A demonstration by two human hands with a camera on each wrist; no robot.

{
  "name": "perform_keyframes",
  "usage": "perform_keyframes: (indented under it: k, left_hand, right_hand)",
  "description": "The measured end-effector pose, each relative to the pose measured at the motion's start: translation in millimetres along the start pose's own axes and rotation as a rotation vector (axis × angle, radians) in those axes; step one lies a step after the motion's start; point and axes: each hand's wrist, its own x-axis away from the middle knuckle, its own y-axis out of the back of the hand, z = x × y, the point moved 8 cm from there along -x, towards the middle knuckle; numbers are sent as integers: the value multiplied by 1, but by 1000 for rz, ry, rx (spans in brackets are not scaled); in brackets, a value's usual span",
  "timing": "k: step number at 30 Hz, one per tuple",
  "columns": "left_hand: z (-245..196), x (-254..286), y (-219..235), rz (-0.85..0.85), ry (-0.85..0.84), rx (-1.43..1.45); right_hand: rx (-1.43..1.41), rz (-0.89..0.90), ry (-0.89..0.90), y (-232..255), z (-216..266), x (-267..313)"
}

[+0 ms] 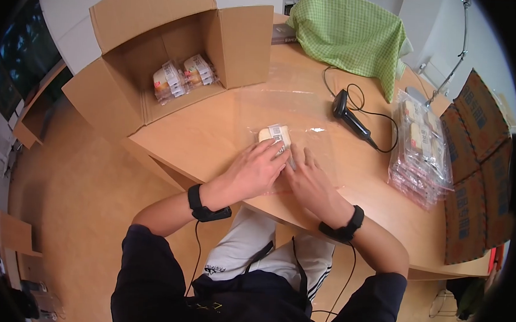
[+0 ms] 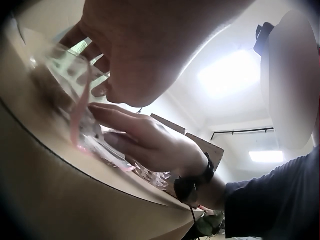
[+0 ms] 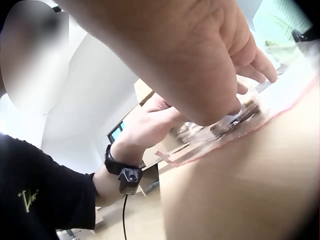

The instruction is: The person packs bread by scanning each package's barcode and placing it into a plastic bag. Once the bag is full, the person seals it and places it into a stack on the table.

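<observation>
A wrapped bread piece [image 1: 271, 134] with a white printed label lies inside a large clear plastic bag [image 1: 323, 142] near the table's front edge. My left hand [image 1: 257, 168] rests over the bread's near side, its fingers extended across the label. Close beside it, my right hand [image 1: 316, 186] touches the bag with fingers pointing forward, their tips near the bread's right edge. In the left wrist view the bag's pinkish edge [image 2: 80, 115] rises below the left hand [image 2: 135, 50]. The right wrist view has the right hand [image 3: 200, 65] low over the crinkled plastic.
An open cardboard box [image 1: 246, 49] at the back left contains several wrapped breads [image 1: 169, 82]. Right of the bag lie a corded barcode scanner [image 1: 350, 118] and a stack of filled clear bags [image 1: 422, 149]. A green checked cloth [image 1: 352, 32] and printed cardboard [image 1: 478, 190] stand beyond.
</observation>
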Motion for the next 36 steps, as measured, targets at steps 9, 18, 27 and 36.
perform_keyframes:
  k: [9,18,27,36]
  left_hand:
    - [1,-5,5,-38,37,-9]
    - [6,-2,12,-51,37,15]
    - [5,-5,15,-34,27,36]
    - [7,-6,10,61,24,85]
  right_hand:
    - [52,192,-9,-40,-1,-29]
    - [-393,70,-15,-25,-2,-45]
    - [-151,115,-2,-40,10,-59]
    - [-77,-123,-26,-91,-6,-88]
